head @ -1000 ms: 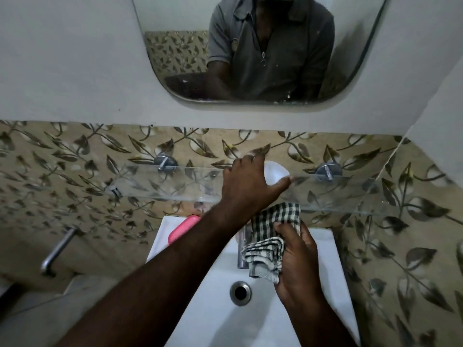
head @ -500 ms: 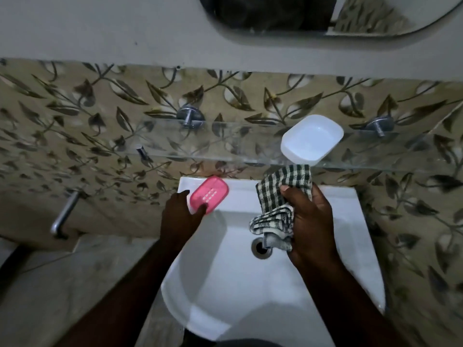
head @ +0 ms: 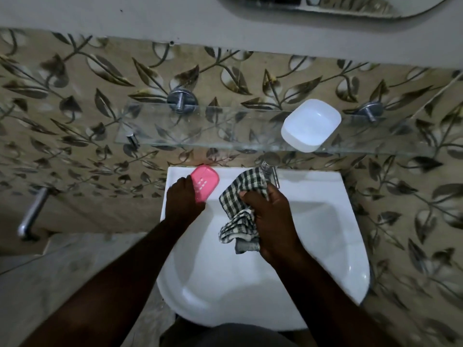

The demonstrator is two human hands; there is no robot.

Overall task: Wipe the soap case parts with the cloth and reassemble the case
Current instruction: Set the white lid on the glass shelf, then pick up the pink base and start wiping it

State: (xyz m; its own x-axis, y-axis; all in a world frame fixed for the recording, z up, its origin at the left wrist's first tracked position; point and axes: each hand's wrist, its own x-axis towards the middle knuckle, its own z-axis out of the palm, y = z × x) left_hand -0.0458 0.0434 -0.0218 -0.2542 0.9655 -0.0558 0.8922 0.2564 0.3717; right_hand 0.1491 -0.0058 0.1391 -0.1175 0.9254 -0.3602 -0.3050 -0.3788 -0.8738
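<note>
A pink soap case part (head: 206, 183) with small drain slots lies at the back left corner of the white sink (head: 325, 221). My left hand (head: 184, 201) grips its near edge. My right hand (head: 269, 221) holds a bunched black-and-white checked cloth (head: 241, 209) over the basin, just right of the pink part. The white soap case part (head: 310, 125), hollow side up, sits alone on the glass shelf (head: 200, 136) above the sink, toward its right end.
A chrome tap (head: 271, 169) stands at the sink's back edge, partly behind the cloth. Leaf-patterned tiles cover the wall. A metal bar (head: 31, 214) juts out at the left. The mirror's lower edge (head: 350, 11) shows at the top.
My left hand left the white part on the glass shelf, came down to the sink's back left corner and took hold of the pink part. My right hand kept the cloth.
</note>
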